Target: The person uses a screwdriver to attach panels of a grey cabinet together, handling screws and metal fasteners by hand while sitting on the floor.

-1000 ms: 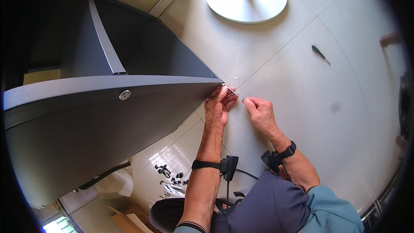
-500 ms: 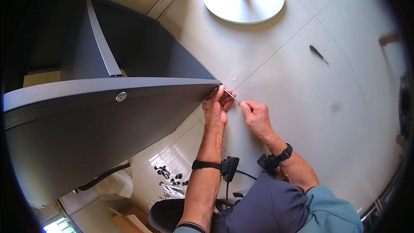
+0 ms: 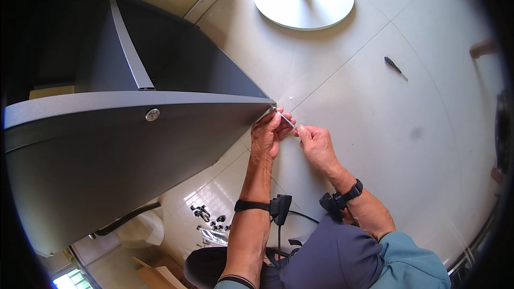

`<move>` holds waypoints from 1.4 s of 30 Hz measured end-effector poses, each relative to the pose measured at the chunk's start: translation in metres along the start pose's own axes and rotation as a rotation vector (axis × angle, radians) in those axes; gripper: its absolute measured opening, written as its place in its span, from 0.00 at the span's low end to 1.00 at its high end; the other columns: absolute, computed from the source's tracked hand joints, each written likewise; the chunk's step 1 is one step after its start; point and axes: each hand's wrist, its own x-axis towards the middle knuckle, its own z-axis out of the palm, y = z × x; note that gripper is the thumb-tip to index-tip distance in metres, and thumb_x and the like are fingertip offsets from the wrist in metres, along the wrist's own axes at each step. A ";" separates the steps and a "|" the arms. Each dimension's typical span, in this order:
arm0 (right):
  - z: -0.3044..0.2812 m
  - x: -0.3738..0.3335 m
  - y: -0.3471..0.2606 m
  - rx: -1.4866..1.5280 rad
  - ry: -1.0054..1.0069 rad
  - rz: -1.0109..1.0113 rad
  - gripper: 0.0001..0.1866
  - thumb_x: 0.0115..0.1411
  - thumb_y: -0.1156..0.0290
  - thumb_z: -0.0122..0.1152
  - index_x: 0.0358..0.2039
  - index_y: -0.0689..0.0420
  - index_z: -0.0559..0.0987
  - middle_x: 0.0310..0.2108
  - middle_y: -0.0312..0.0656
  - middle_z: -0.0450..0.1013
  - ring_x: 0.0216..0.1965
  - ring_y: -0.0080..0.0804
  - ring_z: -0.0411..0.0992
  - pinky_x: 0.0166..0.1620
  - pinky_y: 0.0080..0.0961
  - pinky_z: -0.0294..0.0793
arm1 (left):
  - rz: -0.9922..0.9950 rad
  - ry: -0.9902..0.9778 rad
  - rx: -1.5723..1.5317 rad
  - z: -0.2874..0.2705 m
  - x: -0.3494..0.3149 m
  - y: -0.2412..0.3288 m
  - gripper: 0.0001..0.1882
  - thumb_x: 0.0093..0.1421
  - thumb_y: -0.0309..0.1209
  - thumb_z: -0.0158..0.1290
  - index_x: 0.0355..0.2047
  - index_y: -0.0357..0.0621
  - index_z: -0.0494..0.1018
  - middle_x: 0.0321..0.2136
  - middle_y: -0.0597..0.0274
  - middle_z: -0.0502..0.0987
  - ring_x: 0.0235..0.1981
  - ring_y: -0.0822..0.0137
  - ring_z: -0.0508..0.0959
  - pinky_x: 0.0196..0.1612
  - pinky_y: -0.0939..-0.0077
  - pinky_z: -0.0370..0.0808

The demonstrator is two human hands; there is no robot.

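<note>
Fingers (image 3: 303, 131): on the right hand (image 3: 318, 147) they were curled together and clamped on the near end of a thin metal rod (image 3: 287, 121); on the left hand (image 3: 264, 138) they were bent around the far end, and I could not tell whether they pinched anything.
Thin metal rod: straight, slim and silvery, it ran slantwise from the right hand up to the corner of the cabinet (image 3: 123, 155), where a small shiny bit (image 3: 274, 107) showed, too tiny to make out.
Cabinet: dark grey, broad and flat-sided, with a smooth matte face and a paler, faintly grained edge strip (image 3: 160, 98).
Divider (image 3: 128, 48): a narrow grey upright panel edge within the dark hollow of the cabinet.
Round cap (image 3: 152, 114): a shiny metal disc set in the matte face, near the edge strip.
Floor (image 3: 369, 107): pale, glossy tiles with thin joint lines.
Screwdriver (image 3: 392, 65): dark-handled and slim-shafted, it lay on the floor well apart from the right hand.
Stand base (image 3: 305, 8): a flat, smooth white disc with a round post.
Fittings (image 3: 206, 215): black and silvery pieces, loosely strewn; most shapes were too small to tell.
Straps (image 3: 251, 205): black bands, one on each arm, each carrying a blocky black case (image 3: 280, 208).
Cardboard box (image 3: 152, 275): brown, stiff-flapped, only partly in sight.
Trousers (image 3: 332, 257): soft, dark, purplish-grey cloth, beside a teal sleeve (image 3: 412, 259).
</note>
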 end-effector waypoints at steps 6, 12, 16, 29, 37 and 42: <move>0.006 -0.011 -0.013 0.440 -0.074 0.340 0.18 0.67 0.58 0.51 0.28 0.59 0.77 0.14 0.27 0.63 0.12 0.13 0.56 0.14 0.16 0.53 | -0.084 0.054 0.124 0.003 0.000 0.003 0.09 0.63 0.30 0.53 0.40 0.36 0.74 0.30 0.52 0.80 0.31 0.59 0.82 0.36 0.64 0.82; 0.003 -0.003 0.007 0.329 -0.112 0.265 0.16 0.66 0.57 0.52 0.37 0.60 0.76 0.15 0.28 0.61 0.14 0.19 0.61 0.17 0.20 0.59 | -0.001 0.173 0.145 0.011 0.004 -0.006 0.05 0.61 0.26 0.54 0.29 0.38 0.75 0.26 0.55 0.79 0.22 0.63 0.80 0.29 0.67 0.82; 0.015 -0.008 0.004 -0.680 0.258 -0.624 0.13 0.62 0.65 0.57 0.42 0.61 0.74 0.21 0.42 0.68 0.21 0.40 0.71 0.24 0.34 0.70 | 0.087 0.238 0.127 0.007 0.009 -0.012 0.06 0.61 0.29 0.55 0.31 0.39 0.76 0.23 0.56 0.80 0.22 0.64 0.81 0.25 0.69 0.80; 0.007 -0.003 -0.012 -0.366 0.095 -0.326 0.14 0.65 0.67 0.53 0.26 0.64 0.76 0.20 0.50 0.72 0.20 0.45 0.72 0.26 0.37 0.69 | 0.002 0.119 0.261 0.009 0.004 -0.002 0.10 0.62 0.32 0.56 0.37 0.38 0.77 0.26 0.55 0.81 0.20 0.73 0.77 0.18 0.83 0.69; -0.015 0.006 -0.005 0.833 -0.395 0.573 0.17 0.68 0.56 0.49 0.32 0.57 0.74 0.17 0.27 0.63 0.12 0.11 0.51 0.14 0.13 0.49 | -0.075 0.032 0.246 0.008 0.005 -0.003 0.06 0.62 0.27 0.54 0.36 0.37 0.76 0.24 0.57 0.80 0.19 0.75 0.75 0.15 0.85 0.61; -0.016 0.012 -0.007 0.504 -0.326 0.474 0.14 0.66 0.58 0.52 0.35 0.58 0.73 0.17 0.33 0.66 0.11 0.21 0.58 0.14 0.19 0.56 | 0.055 0.248 0.146 0.027 0.004 -0.004 0.04 0.59 0.22 0.56 0.27 0.38 0.74 0.23 0.57 0.78 0.18 0.73 0.75 0.14 0.85 0.60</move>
